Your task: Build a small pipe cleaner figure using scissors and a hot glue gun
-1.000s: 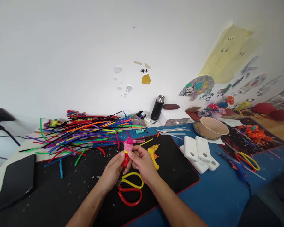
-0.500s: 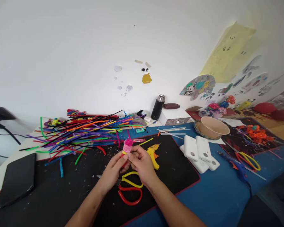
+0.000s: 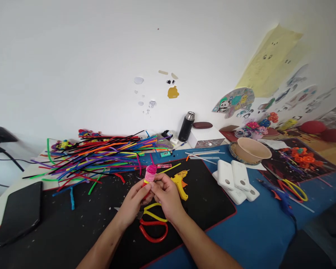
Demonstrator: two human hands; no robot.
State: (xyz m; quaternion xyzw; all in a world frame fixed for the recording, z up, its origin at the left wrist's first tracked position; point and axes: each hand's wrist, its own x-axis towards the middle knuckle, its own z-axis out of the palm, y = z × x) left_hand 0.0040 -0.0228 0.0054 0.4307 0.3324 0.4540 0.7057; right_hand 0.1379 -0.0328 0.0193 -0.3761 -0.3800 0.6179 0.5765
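Observation:
Both my hands meet over the black mat and grip one small pipe-cleaner coil, pink on top with a yellow band and red below. My left hand wraps its lower red part. My right hand pinches the coil from the right side. The coil stands roughly upright, and its bottom is hidden by my fingers. Directly under my hands lie scissors with one yellow and one red handle.
A big heap of coloured pipe cleaners lies at the back left. A yellow glue gun sits just right of my hands. White power banks, a tan bowl, a black flask and a black phone are around.
My hands have shifted the coil slightly lower and closed in around it, so less of its red bottom shows. Nothing else on the table has moved.

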